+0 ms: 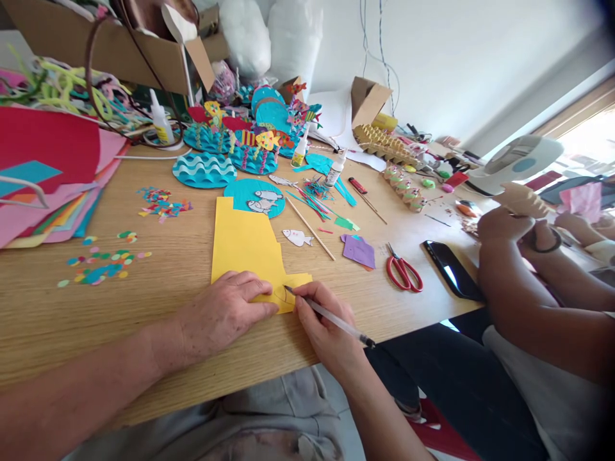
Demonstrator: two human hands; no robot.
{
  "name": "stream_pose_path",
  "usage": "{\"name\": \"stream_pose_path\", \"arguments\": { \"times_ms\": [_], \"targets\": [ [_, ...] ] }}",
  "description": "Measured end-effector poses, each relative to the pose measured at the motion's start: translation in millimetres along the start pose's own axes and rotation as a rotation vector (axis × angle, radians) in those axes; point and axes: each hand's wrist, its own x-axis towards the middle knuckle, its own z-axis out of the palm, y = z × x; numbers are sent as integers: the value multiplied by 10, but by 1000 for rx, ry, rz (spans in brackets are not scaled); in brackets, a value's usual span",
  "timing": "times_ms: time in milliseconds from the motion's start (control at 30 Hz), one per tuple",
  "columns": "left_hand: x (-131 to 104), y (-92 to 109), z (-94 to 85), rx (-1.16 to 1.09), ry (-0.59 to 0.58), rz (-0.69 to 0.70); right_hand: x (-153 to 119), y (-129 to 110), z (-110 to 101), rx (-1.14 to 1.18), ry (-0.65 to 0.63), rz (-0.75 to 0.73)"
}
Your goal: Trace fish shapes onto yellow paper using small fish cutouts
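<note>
A sheet of yellow paper (245, 246) with a cut, stepped edge lies in front of me on the table. My left hand (223, 314) rests flat on its lower part, fingers stretched to the right. In my right hand (331, 330) is a pen (331, 315) with a clear barrel, its tip touching the paper near the right edge. Thin curved lines show on the yellow beside the tip. Just beyond the sheet, white paper fish lie on a blue paper disc (240, 187). Another white fish cutout (296, 237) lies to the right, beside a wooden stick (311, 228).
Red-handled scissors (404, 272), purple paper pieces (358, 250) and a phone (451, 269) lie to the right. Confetti dots (103, 266) and coloured sheets (52, 218) are on the left. Glue bottles (337, 168) and blue wave crafts (204, 169) stand behind. Another person's arms (509, 256) work at right.
</note>
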Motion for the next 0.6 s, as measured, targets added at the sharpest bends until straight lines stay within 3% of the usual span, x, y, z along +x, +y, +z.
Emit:
{"name": "stream_pose_path", "arguments": {
  "times_ms": [600],
  "targets": [
    [-6, -5, 9, -2, 8, -3, -24, 3, -33, -12, 17, -19]
  ]
}}
